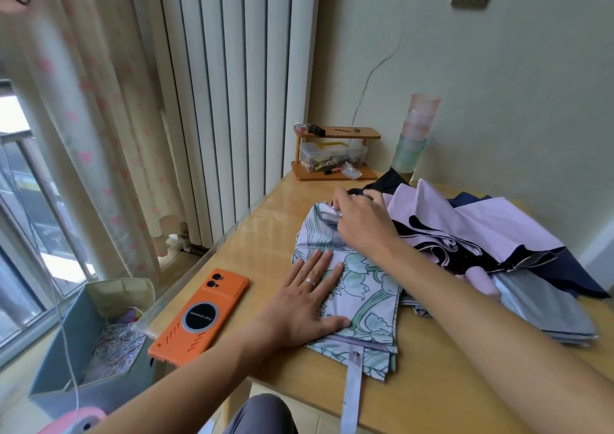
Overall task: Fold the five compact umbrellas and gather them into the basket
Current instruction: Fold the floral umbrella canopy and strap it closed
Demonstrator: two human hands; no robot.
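A pale floral umbrella [365, 287] is showing green outlined blooms beside a lilac umbrella [491, 221] with black lining, a navy umbrella [571, 277] and a silver-grey umbrella [545, 314], while an orange phone [202, 314] with a black disc is lying on the honey-yellow table [432, 384] near a cream, pink-blossomed curtain [99, 118].
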